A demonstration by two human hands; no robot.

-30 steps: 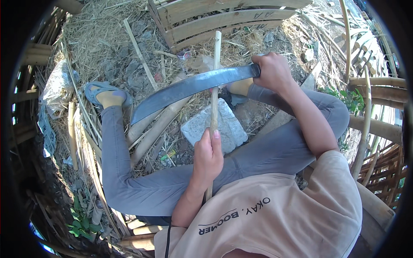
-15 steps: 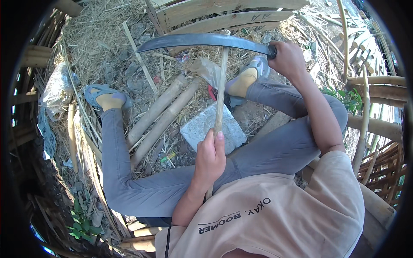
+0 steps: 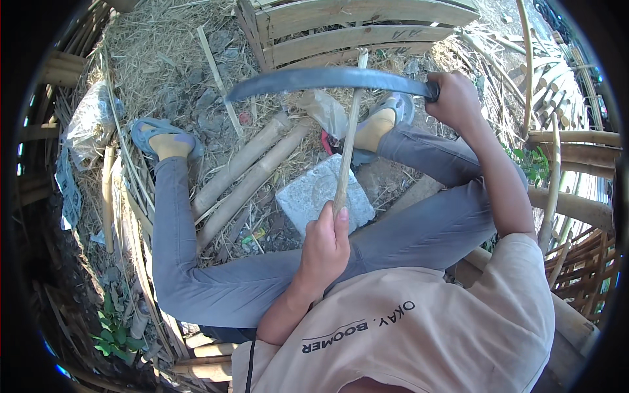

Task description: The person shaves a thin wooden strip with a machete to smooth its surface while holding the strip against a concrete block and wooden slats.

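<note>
My right hand [image 3: 455, 98] is closed round the dark handle of a long curved machete [image 3: 308, 79]. Its blade reaches leftward and lies across the upper part of a thin wooden stick [image 3: 351, 137], a little below the stick's far tip. Closed around the lower part of that stick is my left hand [image 3: 325, 247], with the thumb along it. The stick slants up and away from my lap, over a pale square stone block [image 3: 327, 194] on the ground between my legs. The blade is slightly blurred.
Two bamboo poles [image 3: 244, 166] lie left of the block. A slatted wooden crate [image 3: 354, 40] stands ahead. Clear plastic [image 3: 327, 112] lies near my right foot, and a plastic bag [image 3: 92, 121] sits at the left. Cut bamboo [image 3: 547, 77] is piled at the right.
The machete and my right hand have moved right and a little nearer to me. The stick leans further right, and my left hand has shifted slightly with it.
</note>
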